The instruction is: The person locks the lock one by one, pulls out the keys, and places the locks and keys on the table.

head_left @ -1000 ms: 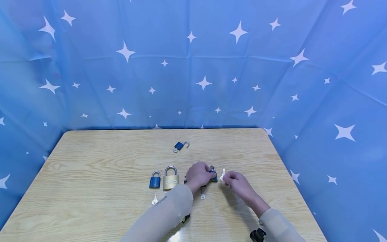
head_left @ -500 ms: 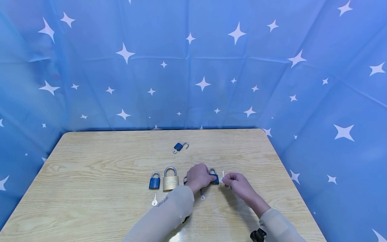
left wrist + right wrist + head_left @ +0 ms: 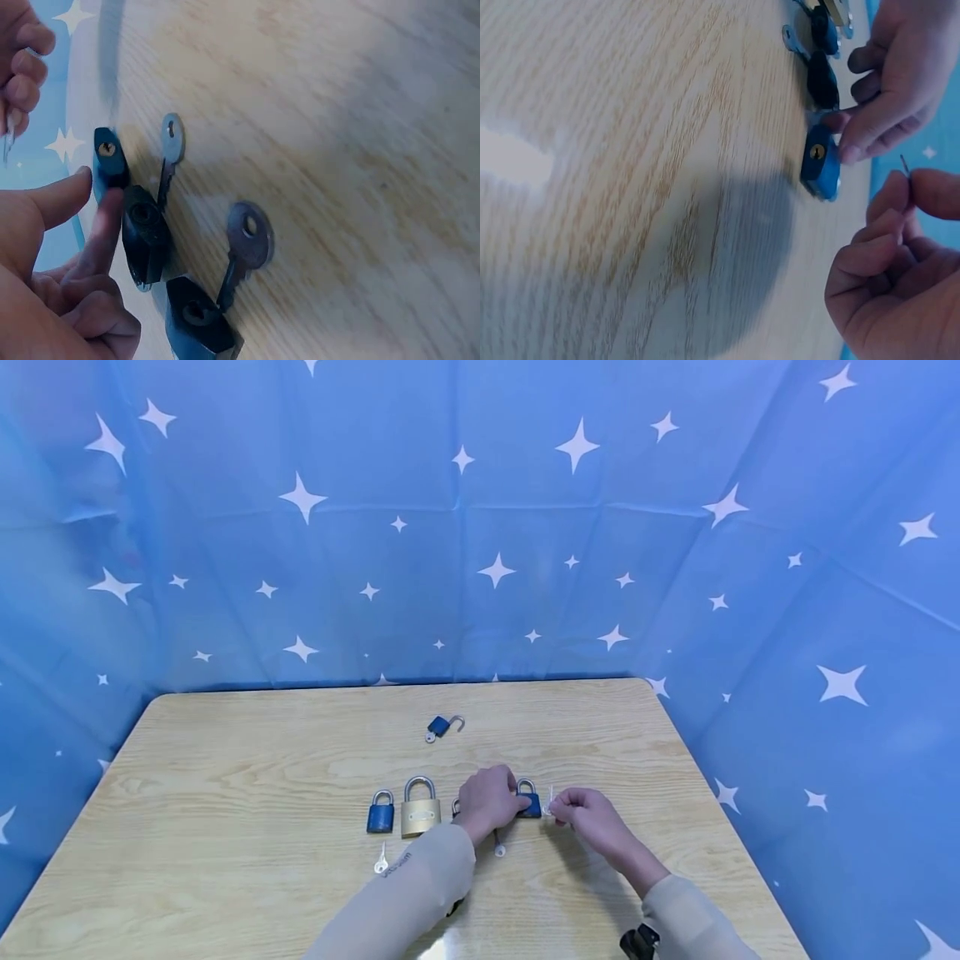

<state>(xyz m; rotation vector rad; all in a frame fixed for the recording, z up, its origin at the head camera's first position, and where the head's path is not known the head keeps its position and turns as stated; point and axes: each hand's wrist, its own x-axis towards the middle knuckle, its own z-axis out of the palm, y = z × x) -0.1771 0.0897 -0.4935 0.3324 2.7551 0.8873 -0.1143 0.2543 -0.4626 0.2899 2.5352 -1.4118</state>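
My left hand (image 3: pixel 487 797) pinches a small blue padlock (image 3: pixel 531 806) between thumb and index finger. In the right wrist view the padlock's brass keyhole (image 3: pixel 817 152) faces the near side of the table, and its shackle looks closed. Just to the right, my right hand (image 3: pixel 592 822) holds a small key (image 3: pixel 551 793) between thumb and forefinger, its thin tip (image 3: pixel 905 165) pointing up past the fingertips. The key is apart from the padlock. Beside my left fingers sit two dark padlocks, the middle one (image 3: pixel 146 232) and a nearer one (image 3: pixel 199 330), mostly hidden by that hand in the head view.
Left along the row stand a large brass padlock (image 3: pixel 421 817) and a blue padlock (image 3: pixel 380 817). Loose keys lie in front, one silver (image 3: pixel 381 864) and one darker (image 3: pixel 250 627). Further back lies an opened blue padlock (image 3: pixel 438 726) with a key at its base.
The blue padlock has turned to show its face more squarely beside my left thumb. The key in my right hand has turned and now shows thinner. Both hands stay in nearly the same place.
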